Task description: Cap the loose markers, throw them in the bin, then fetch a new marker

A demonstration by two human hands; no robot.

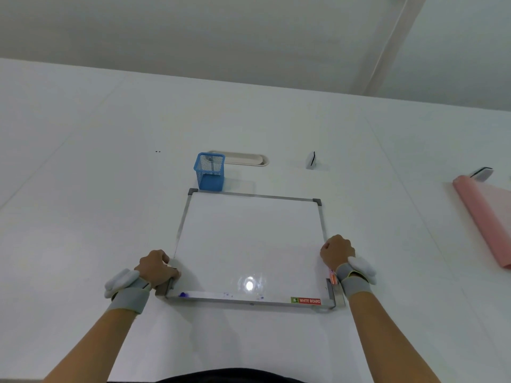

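A small whiteboard [249, 239] with a grey metal frame lies flat on the white table [83, 217] in front of me. My left hand [157, 268] grips its left edge near the front corner. My right hand [338, 251] grips its right edge. Both wrists wear grey straps with white pads. A blue mesh bin [209, 171] stands upright just beyond the board's far left corner; something thin shows inside it. No loose marker is visible. Faint blue ink smudges mark the board's front tray.
A pink sheet [486, 217] lies at the table's right edge, with a small black-and-white object [482, 173] at its far end. Another small white and black object [311, 160] stands behind the board. A cable slot [246, 159] is set into the table behind the bin.
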